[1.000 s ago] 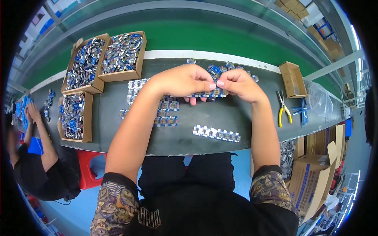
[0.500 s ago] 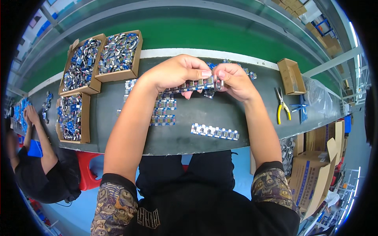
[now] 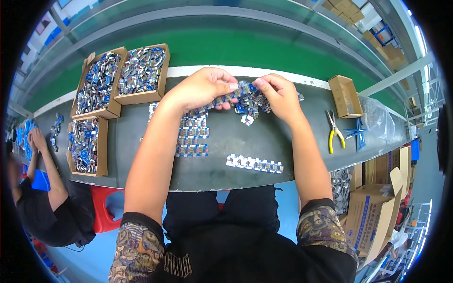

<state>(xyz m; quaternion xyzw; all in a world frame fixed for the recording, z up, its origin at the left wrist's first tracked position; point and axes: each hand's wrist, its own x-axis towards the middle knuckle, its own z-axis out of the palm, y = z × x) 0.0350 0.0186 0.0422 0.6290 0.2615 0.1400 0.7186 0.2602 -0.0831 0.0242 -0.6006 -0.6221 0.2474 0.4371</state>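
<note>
My left hand (image 3: pixel 204 88) is closed around a strip of small blue circuit boards (image 3: pixel 239 91), thumb on top, held above the bench. At the strip's right end my right hand (image 3: pixel 281 98) pinches with thumb and fingertips; a bit of blue shows there, and whether it is still joined to the strip cannot be made out. Beneath and between the hands lies a pile of loose small circuit boards (image 3: pixel 249 105). Rows of unsplit board strips (image 3: pixel 192 136) lie by my left forearm, partly hidden by it. A single board strip (image 3: pixel 255 163) rests nearer the bench's front edge.
Three cardboard boxes full of small boards (image 3: pixel 96 85) stand at the left. To the right are yellow-handled pliers (image 3: pixel 334 134), blue tools (image 3: pixel 357 134), an open cardboard box (image 3: pixel 346 96) and a clear plastic bag (image 3: pixel 377 118). A co-worker (image 3: pixel 52 203) sits at far left.
The strip has tilted up at its right end, showing a bluer face. My right hand has shifted slightly, and more of the loose pile shows beneath.
</note>
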